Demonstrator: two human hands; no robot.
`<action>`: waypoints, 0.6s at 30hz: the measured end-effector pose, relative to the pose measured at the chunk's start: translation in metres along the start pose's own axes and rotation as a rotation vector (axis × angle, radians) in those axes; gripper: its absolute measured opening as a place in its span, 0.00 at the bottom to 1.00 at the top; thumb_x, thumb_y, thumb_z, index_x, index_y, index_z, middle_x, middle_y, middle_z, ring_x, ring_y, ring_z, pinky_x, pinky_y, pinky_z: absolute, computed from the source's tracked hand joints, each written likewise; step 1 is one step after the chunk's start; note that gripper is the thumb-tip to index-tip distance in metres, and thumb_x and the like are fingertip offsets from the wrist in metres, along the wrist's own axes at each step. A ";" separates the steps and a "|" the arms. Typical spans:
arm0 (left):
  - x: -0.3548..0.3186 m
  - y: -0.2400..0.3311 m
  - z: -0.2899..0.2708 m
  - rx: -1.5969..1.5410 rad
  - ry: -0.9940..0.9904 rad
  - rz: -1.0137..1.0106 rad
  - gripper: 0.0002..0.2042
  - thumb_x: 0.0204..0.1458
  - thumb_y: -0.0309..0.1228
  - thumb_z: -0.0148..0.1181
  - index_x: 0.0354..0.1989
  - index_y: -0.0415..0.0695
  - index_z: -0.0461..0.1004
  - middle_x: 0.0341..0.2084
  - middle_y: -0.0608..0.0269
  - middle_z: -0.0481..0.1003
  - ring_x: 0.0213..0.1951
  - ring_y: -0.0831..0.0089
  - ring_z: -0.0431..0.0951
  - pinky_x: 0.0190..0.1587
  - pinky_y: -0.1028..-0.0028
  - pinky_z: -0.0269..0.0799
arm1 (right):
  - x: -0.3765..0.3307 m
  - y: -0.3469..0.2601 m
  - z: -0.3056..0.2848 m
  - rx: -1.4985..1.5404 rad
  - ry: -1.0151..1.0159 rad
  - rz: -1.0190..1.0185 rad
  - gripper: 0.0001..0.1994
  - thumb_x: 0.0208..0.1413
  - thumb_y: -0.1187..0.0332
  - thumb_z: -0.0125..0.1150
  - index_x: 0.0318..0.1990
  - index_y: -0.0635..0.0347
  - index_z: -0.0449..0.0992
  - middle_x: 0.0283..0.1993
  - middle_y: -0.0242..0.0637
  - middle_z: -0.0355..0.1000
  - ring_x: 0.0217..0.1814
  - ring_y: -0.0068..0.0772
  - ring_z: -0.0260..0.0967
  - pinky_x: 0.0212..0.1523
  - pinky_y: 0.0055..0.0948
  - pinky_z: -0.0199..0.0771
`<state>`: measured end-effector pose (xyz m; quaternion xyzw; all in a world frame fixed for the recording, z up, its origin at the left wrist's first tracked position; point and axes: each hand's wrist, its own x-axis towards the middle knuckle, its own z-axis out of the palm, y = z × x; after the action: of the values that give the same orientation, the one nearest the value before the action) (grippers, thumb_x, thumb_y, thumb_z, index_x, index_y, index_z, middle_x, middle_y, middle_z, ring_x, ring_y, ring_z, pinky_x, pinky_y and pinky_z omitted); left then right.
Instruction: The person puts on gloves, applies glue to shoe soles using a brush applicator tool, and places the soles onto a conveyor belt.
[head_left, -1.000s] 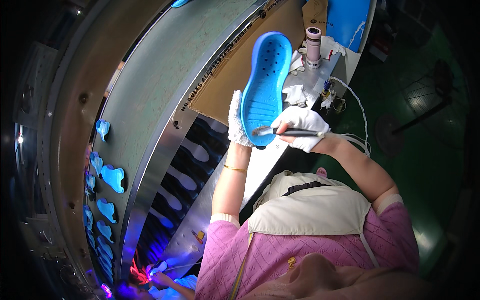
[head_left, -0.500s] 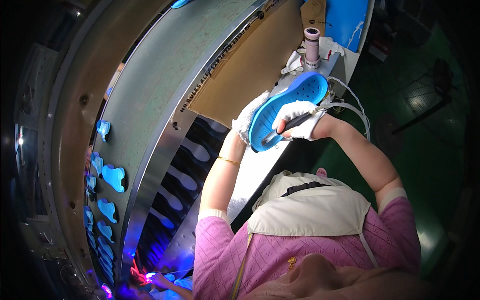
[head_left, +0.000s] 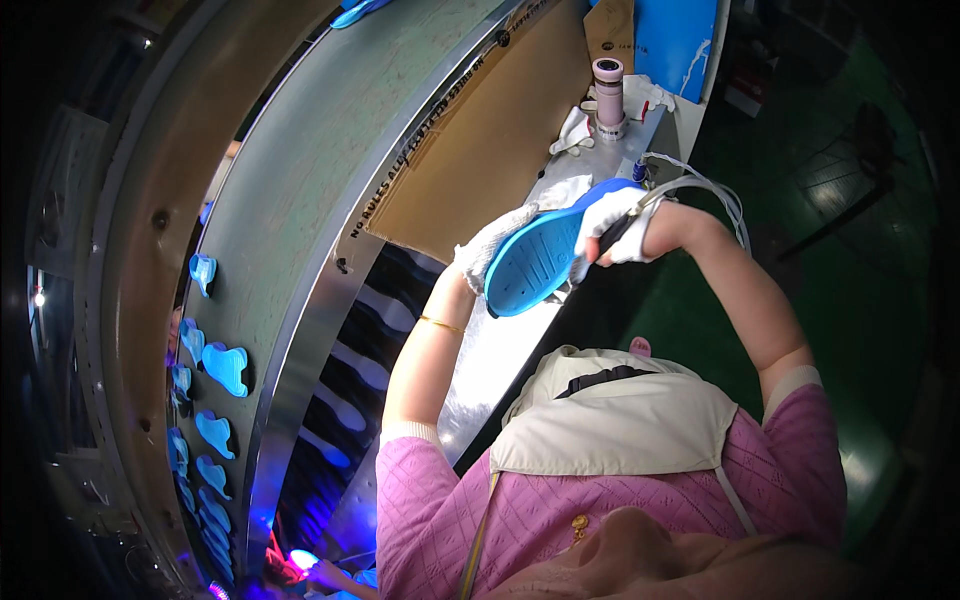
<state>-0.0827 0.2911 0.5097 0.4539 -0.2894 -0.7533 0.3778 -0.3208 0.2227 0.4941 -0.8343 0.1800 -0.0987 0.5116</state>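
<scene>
Left hand (head_left: 495,238), gloved, grips the blue sole (head_left: 530,268) by its edge; sole sits between both hands. Gloved right hand (head_left: 622,222) grasps a dark-handled brush (head_left: 613,238); can't tell from here if bristles touch. Pink bottle (head_left: 608,95) beyond both hands.

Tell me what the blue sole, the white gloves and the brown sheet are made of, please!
The blue sole: probably foam or soft rubber, with a gentle sheen and moulded ridges. The white gloves: they look like cloth, likely knitted, dull and a bit fuzzy. The brown sheet: most likely cardboard, flat and matte, with black printing along its edge.
</scene>
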 end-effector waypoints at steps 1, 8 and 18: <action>-0.002 -0.001 0.002 -0.005 -0.002 0.021 0.15 0.55 0.40 0.59 0.42 0.40 0.75 0.35 0.55 0.77 0.33 0.69 0.79 0.35 0.71 0.79 | -0.004 0.000 -0.008 0.002 0.007 -0.011 0.07 0.42 0.78 0.64 0.30 0.56 0.79 0.36 0.32 0.77 0.39 0.28 0.74 0.44 0.27 0.73; 0.011 -0.028 -0.018 -0.243 0.054 0.122 0.31 0.59 0.54 0.41 0.59 0.38 0.61 0.49 0.45 0.71 0.42 0.54 0.78 0.45 0.56 0.77 | 0.002 -0.030 0.039 0.105 0.512 -0.262 0.07 0.44 0.81 0.65 0.32 0.61 0.75 0.31 0.35 0.74 0.34 0.25 0.72 0.37 0.24 0.72; 0.022 -0.071 -0.001 -0.656 0.002 0.463 0.28 0.57 0.52 0.44 0.54 0.39 0.67 0.45 0.51 0.74 0.44 0.58 0.76 0.48 0.60 0.74 | 0.007 -0.019 0.059 0.391 0.694 -0.292 0.04 0.49 0.79 0.62 0.33 0.62 0.75 0.30 0.34 0.74 0.31 0.21 0.71 0.32 0.22 0.71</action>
<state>-0.1104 0.3114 0.4443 0.2326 -0.1281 -0.7002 0.6627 -0.2897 0.2760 0.4840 -0.6556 0.1995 -0.4776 0.5498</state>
